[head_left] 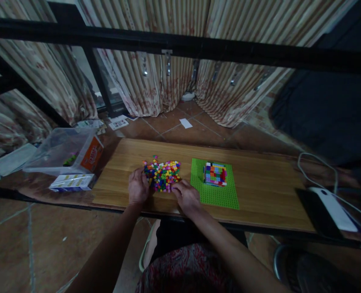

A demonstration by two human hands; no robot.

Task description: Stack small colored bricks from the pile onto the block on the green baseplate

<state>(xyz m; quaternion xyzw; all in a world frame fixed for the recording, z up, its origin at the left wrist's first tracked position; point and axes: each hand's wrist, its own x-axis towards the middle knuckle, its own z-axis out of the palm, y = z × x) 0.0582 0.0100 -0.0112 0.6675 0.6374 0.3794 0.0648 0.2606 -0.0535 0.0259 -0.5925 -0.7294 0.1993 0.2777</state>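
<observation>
Many small toy bricks (163, 175) in mixed colours lie in a loose pile on the wooden board. At the pile's left edge rests my left hand (138, 186), fingers loosely bent and slightly apart, with no brick visible in them. My right hand (187, 197) touches the pile's lower right side. Its fingertips are drawn together among the bricks, and whatever they pinch is too small to name. Right of that hand lies a green studded baseplate (217, 198). A squarish, multicoloured brick structure (215, 175) stands on its upper part.
Left of the wooden board (266, 183) stand a clear plastic bin (55, 152) with an orange label and a small box (73, 182). A white device (331, 207) with a cable (318, 154) lies at the right end. A dark metal bar (180, 42) crosses before the curtains.
</observation>
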